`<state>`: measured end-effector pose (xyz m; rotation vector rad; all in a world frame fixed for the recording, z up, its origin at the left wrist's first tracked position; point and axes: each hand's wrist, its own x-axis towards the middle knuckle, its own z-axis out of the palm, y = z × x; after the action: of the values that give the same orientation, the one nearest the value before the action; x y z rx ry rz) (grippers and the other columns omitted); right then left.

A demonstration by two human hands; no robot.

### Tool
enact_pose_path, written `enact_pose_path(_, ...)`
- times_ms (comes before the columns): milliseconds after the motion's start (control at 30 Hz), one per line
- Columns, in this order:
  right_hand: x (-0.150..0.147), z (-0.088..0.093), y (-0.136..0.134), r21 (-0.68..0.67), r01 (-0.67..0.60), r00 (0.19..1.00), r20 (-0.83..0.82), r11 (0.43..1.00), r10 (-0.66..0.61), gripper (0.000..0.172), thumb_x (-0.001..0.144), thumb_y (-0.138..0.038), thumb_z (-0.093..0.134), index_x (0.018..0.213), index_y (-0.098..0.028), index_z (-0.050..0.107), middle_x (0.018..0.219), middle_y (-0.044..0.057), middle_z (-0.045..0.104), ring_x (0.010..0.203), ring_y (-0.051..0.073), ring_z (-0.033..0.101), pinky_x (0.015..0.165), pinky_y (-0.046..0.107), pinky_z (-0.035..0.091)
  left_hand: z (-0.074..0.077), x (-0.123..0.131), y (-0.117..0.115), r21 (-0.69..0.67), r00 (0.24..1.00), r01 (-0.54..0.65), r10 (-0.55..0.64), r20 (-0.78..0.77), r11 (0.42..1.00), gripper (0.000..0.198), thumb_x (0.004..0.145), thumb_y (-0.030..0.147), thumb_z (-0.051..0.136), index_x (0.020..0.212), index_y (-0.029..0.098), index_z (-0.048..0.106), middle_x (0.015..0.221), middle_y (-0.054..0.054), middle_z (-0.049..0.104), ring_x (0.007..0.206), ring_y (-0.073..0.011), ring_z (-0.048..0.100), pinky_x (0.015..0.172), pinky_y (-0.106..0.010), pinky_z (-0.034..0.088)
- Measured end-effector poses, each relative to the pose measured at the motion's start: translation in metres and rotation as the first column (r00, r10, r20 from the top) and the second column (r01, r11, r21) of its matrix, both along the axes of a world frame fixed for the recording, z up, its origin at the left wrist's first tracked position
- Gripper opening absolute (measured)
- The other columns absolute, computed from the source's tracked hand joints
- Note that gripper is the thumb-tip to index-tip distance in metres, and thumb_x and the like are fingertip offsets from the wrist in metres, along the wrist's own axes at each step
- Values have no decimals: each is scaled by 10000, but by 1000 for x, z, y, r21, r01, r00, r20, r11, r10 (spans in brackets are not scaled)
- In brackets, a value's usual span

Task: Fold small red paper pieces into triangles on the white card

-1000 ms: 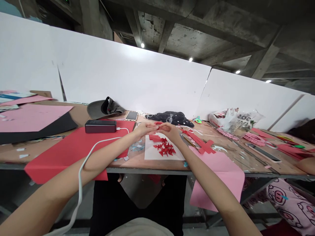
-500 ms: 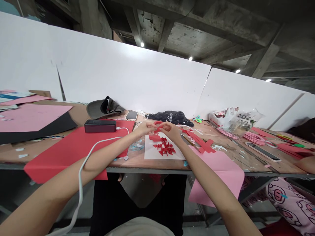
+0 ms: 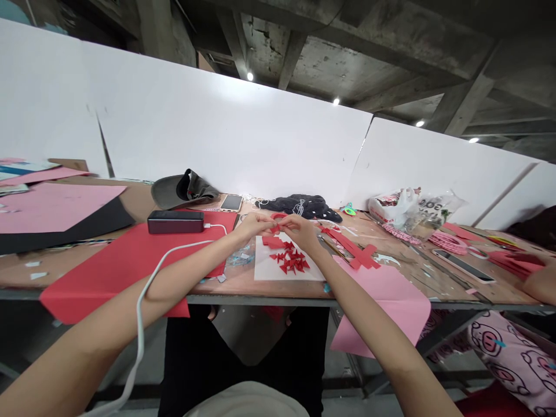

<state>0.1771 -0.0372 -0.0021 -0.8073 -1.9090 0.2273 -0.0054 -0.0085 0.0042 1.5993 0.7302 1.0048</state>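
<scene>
Over the far side of a white sheet point(image 3: 263, 272), my left hand point(image 3: 255, 225) and my right hand point(image 3: 300, 229) almost meet. Both sets of fingers pinch a small piece of red paper point(image 3: 276, 228); its exact shape is partly hidden by the fingertips. Just behind them shows a curved red edge point(image 3: 278, 215), too small to identify. Several small folded red paper triangles point(image 3: 292, 259) lie in a loose pile on the sheet below my hands. A flat red paper piece point(image 3: 273, 241) lies beside the pile.
Left are red paper point(image 3: 117, 260) and a power bank point(image 3: 176, 222) with a white cable point(image 3: 143, 307) crossing my left arm. Red strips point(image 3: 354, 249) and pink paper point(image 3: 391, 301) lie right. Behind are a cap point(image 3: 185, 190) and dark cloth point(image 3: 302, 205). Another person's hand point(image 3: 541, 281) is far right.
My hands stay together at the red paper, with only small finger shifts. At the far right, the other person's hand has moved up and now holds red paper. The view shifts slightly.
</scene>
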Motion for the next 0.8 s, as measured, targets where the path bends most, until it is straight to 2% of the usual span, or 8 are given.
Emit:
enact_pose_path(167,1,2,-3,1,-48,999,-12,999,48,114,790,-279,588,844,-215,666,929,75,626,886,190,593,704,317,549,10,0,-9,-115,996,58,-49,75,992,295,630,352,732,793,106,727,842,-119,718,842,-217,664,854,-333,503)
enact_pose_path(300,-1,5,-9,-4,-94,995,-15,996,94,146,802,-300,577,881,-216,667,972,81,623,938,193,591,756,325,545,12,-2,-11,-123,996,44,-34,84,991,337,612,372,753,829,115,729,851,-118,720,849,-231,663,835,-338,509)
enact_pose_path(433,-1,4,-8,-122,-103,992,-88,987,92,212,830,-362,536,922,-207,648,966,74,647,907,185,621,772,325,544,11,-2,-12,-51,999,2,0,39,999,307,616,393,745,780,135,732,815,-104,721,819,-218,661,774,-311,519)
enact_pose_path(567,2,-2,4,-262,-119,984,-160,958,79,258,771,-417,604,875,-183,639,805,52,679,738,174,660,710,324,560,11,1,-13,77,999,-15,19,-41,997,302,650,422,711,763,142,730,777,-90,715,765,-192,654,672,-266,513)
enact_pose_path(800,5,-5,10,-285,-110,987,-146,952,71,266,756,-423,614,818,-169,661,727,48,679,607,162,660,591,302,558,9,3,-15,193,988,-85,109,-114,977,272,693,425,670,686,157,721,571,-45,655,587,-148,589,544,-230,456)
